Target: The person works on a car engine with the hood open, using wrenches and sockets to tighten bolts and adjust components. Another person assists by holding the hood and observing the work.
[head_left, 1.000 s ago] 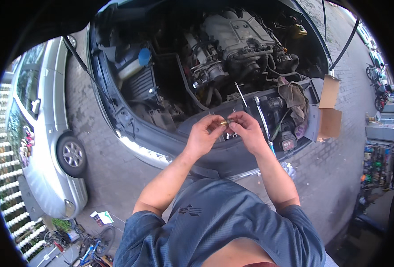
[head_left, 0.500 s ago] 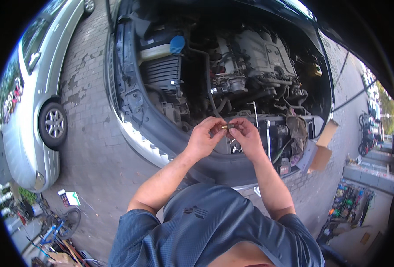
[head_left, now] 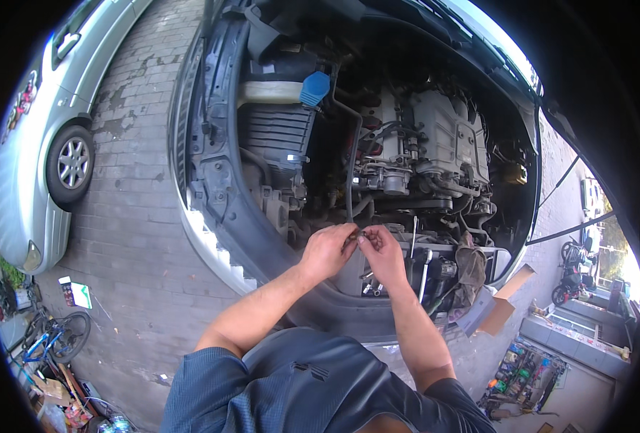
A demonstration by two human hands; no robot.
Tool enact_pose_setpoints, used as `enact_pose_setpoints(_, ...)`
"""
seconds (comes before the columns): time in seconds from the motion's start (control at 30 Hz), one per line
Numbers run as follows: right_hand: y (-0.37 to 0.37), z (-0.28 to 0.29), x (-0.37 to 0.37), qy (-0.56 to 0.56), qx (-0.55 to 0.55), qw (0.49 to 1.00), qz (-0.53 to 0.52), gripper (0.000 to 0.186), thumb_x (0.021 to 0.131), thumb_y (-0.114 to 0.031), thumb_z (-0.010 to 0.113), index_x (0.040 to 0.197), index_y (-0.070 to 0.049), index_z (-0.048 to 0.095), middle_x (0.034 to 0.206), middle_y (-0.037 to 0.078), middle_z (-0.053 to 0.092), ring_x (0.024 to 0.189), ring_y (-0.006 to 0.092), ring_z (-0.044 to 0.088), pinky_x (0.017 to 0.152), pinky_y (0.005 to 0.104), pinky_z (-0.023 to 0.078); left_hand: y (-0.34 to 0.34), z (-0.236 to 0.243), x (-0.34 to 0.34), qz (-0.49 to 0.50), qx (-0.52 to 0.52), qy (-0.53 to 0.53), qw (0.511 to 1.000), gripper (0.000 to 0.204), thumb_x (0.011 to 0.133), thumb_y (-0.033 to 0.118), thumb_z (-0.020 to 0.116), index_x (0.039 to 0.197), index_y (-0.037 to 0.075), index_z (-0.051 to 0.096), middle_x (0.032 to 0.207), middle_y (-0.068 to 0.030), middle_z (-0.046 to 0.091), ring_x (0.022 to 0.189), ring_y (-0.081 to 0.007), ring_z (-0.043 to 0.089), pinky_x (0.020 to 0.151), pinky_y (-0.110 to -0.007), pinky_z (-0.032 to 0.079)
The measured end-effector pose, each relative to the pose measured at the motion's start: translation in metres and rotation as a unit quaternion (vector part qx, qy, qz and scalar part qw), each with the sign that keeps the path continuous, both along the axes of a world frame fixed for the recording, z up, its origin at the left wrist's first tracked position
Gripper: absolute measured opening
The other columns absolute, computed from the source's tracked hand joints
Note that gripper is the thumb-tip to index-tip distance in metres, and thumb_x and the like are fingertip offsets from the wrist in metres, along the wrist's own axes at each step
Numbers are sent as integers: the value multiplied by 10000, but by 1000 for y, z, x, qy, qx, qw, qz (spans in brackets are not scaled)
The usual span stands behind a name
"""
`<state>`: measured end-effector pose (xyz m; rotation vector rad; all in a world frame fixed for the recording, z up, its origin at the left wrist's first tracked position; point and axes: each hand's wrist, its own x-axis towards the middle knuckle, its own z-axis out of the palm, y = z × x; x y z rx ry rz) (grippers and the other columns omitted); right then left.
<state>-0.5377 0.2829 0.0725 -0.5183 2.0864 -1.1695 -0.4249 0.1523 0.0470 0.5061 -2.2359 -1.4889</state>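
Both of my hands meet over the front edge of an open engine bay. My left hand [head_left: 327, 252] pinches a small metal part [head_left: 361, 234] whose kind I cannot make out; the fingers hide most of it. From the other side my right hand [head_left: 382, 254] closes on the same part with thumb and fingertips. Beneath the right hand, several small shiny metal pieces [head_left: 372, 287] lie on the front panel. To its right rests a long chrome tool with a handle [head_left: 424, 276], beside a crumpled grey-brown rag [head_left: 470, 268].
The engine [head_left: 446, 133] fills the bay, with a blue-capped filler neck [head_left: 315, 88] at the left. An open cardboard box [head_left: 499, 314] sits at the bay's right front corner. A silver car [head_left: 27, 180] stands to the left, with a blue bicycle [head_left: 53, 338] behind it.
The view has shifted, so the engine bay appears lower. The small part, brass-coloured and plainly visible before, is now mostly covered by my fingers. Both hands keep their pinch together.
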Motion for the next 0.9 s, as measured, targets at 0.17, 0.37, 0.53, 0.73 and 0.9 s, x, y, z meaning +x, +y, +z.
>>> enact_pose_setpoints(0.17,-21,-10,-28,18,87,996,13,154,953,-68,661,1075,13,614,909,15,657,814,53,597,730,221,496,-18,-29,-36,-55,-54,-17,997,279,808,78,729,1071,51,639,949,-162,684,906,-382,662,767,-448,543)
enact_pose_setpoints(0.37,-12,-60,-54,151,132,980,4,191,912,-174,675,1032,-26,667,911,104,702,821,263,682,786,375,530,-60,-127,-102,220,323,-68,918,250,976,151,651,1163,-12,675,928,-30,693,801,-86,617,709,-244,491)
enact_pose_setpoints(0.53,28,-122,-63,285,147,945,68,101,863,-132,665,924,-51,664,885,105,691,813,324,659,769,433,502,-77,-189,-168,82,491,-63,865,230,967,122,657,1153,-9,683,878,-11,684,725,-73,601,623,-242,472)
enact_pose_setpoints(0.73,27,-131,-59,402,148,900,79,36,833,-112,658,853,-93,637,826,61,680,798,282,660,707,399,485,-81,-204,-199,33,454,-70,888,198,956,89,669,1121,-20,672,818,-26,660,636,-95,596,555,-240,480)
enact_pose_setpoints(0.9,22,-126,-63,352,129,924,70,53,831,-85,667,870,-83,631,851,82,662,824,297,647,724,410,489,-79,-192,-200,42,466,-94,879,217,958,102,668,1146,-6,657,802,-24,631,599,-92,579,535,-248,472)
